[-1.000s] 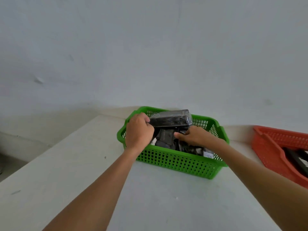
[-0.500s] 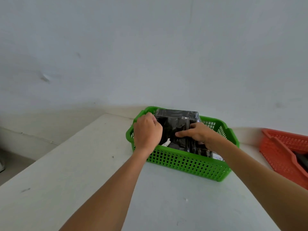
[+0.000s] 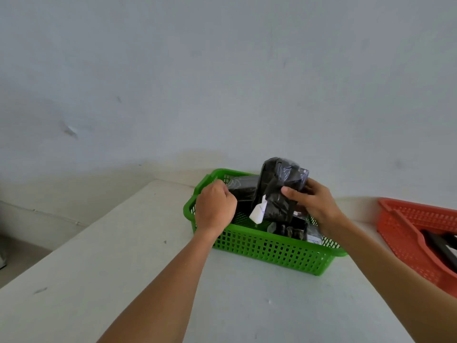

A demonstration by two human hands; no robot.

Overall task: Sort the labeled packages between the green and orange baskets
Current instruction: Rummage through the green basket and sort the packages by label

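A white paper label (image 3: 258, 212) is seen hanging from the near lower corner of a black plastic-wrapped package (image 3: 277, 191); faint blue handwriting is marked on it, but it cannot be read. A second white label (image 3: 314, 240), also bearing blue marks too small to read, is seen on a package lying low at the right end of the green basket (image 3: 272, 251).

The black package is being held upright above the middle of the green basket by the right hand (image 3: 312, 203), whose thumb is being pressed against its front face while the fingers are wrapped around its right edge. The left hand (image 3: 214, 209) is being kept over the left end of the green basket, curled into a loose fist; whether anything is being pinched inside it cannot be told.

Inside the green basket, another dark wrapped package (image 3: 241, 185) is lying against the far wall, behind the left hand, and several smaller dark packets (image 3: 288, 229) are lying on the floor under the lifted package.

To the right of the green basket, well apart, an orange basket (image 3: 405, 226) is partly cut off by the frame edge, with a dark flat item (image 3: 437, 245) lying inside. Both baskets are being supported by a white table (image 3: 123, 268).
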